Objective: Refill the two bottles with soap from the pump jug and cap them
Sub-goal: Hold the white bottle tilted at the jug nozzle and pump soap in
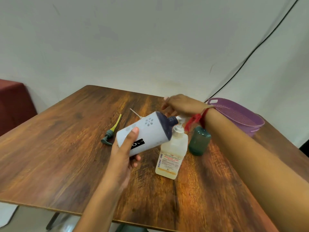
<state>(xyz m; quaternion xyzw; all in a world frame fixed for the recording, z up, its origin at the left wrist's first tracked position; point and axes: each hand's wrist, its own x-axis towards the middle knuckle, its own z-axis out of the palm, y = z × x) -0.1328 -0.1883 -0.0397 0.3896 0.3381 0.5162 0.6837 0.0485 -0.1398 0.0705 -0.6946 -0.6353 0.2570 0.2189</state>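
Nearest us, at six o'clock from the pump jug (172, 154), the left hand (123, 154) grips the pale bottle (150, 131) round its base, thumb across the front and fingers curled beneath. It holds the bottle off the table (66, 148) and tipped almost flat, its dark uncapped neck pointing to two o'clock. We judge the tilt brings the mouth to the jug's spout, so the soap goes in rather than onto the wood. The bottle's walls are opaque, so we cannot tell how full it is.

The jug stands upright at the centre of our dial. Pale yellow liquid shows through its clear sides, though we cannot read the level.

Directly above it, at twelve o'clock, the right hand (178, 104) lies palm down on the pump head, fingers loosely extended and blurred. It closes on nothing and seems to be pressing the pump.

At two o'clock, just beside the jug, the green bottle (199, 141) stands upright on the table. Its top is hidden behind the wrist, so we cannot see a cap or any contents. It seems to await its turn.

At ten o'clock a grey pump cap (108, 137) lies on its side, apart from both bottles, presumably for capping. Farthest, at two o'clock, a purple basket (237, 114) sits on the table's edge.
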